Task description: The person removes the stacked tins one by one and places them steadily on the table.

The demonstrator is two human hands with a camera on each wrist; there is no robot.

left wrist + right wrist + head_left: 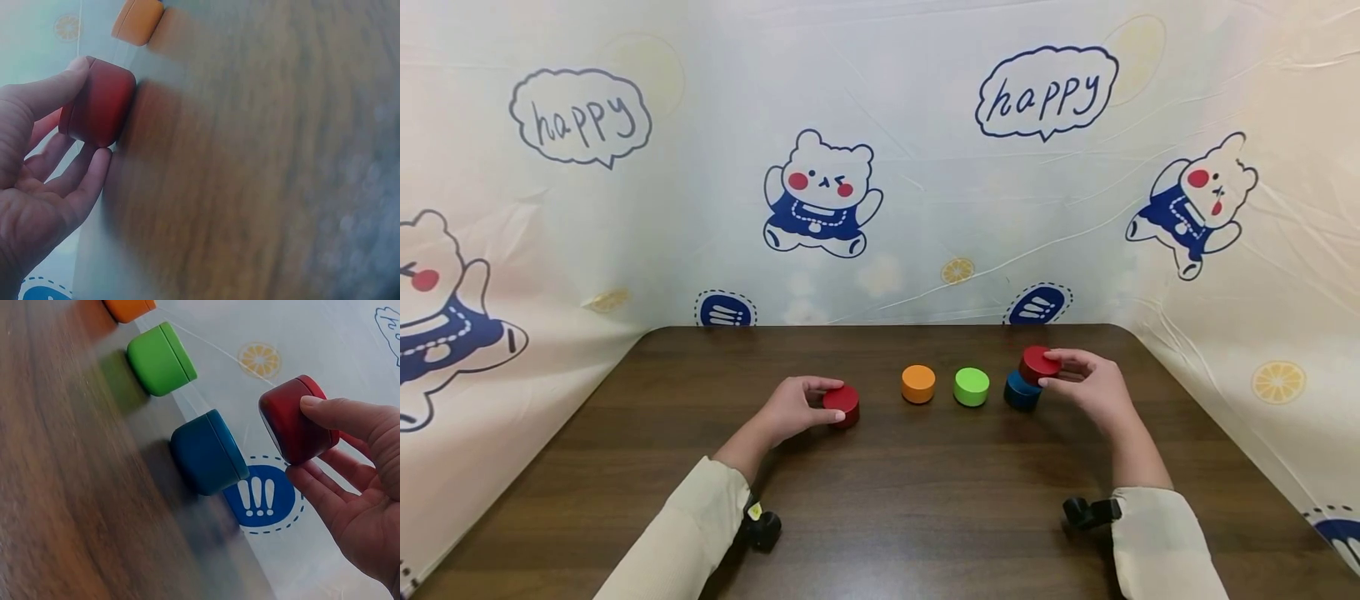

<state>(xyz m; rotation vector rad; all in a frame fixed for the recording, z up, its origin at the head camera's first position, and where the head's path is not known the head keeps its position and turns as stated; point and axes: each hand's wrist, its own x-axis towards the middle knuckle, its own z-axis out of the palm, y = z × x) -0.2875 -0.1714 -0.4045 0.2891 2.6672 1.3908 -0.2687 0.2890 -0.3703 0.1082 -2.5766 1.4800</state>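
My left hand (pixel 792 408) grips a small round red tin (pixel 841 406) by its sides, thumb and fingers around it. In the left wrist view that red tin (pixel 103 103) is at the tabletop; whether its base touches the wood I cannot tell. My right hand (pixel 1093 387) pinches a second red tin (pixel 1039 365), raised off the table. The right wrist view shows this red tin (pixel 297 419) tilted and apart from the blue tin (pixel 206 453), which stands on the table. Left of the blue tin stand a green tin (pixel 972 387) and an orange tin (pixel 918 384).
The brown wooden table (pixel 880 500) runs back to a printed curtain (pixel 917 208) with bears and "happy" bubbles. A black wrist camera (pixel 763 530) sits at the left cuff, and another black camera (pixel 1086 512) at the right cuff.
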